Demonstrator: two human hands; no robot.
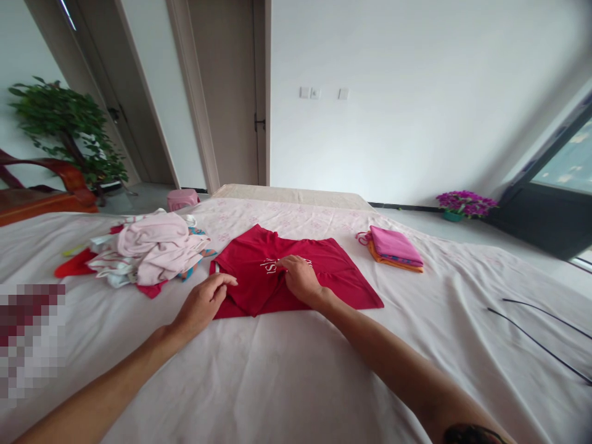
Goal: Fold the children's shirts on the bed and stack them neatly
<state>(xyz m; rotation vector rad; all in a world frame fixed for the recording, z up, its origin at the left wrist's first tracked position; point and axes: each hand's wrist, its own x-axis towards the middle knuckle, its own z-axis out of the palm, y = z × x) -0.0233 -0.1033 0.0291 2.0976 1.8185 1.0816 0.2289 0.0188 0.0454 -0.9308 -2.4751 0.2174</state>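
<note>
A red T-shirt [342, 271] with white lettering lies partly folded on the sheet in front of me, its left part doubled over and creased. My left hand [203, 302] is at the shirt's left edge, fingers curled together over the cloth. Across the middle of the shirt reaches my right hand [300, 280], its fingers closed on the fabric beside the lettering and covering part of it. Both hands' fingertips are partly hidden.
To the left is a heap of mixed clothes [157, 243]. A folded pink and orange stack [395, 246] sits to the right. Thin black cords [531, 336] lie at far right. Beyond the sheet-covered surface [287, 382] are a pink stool [182, 198] and purple flowers [465, 203].
</note>
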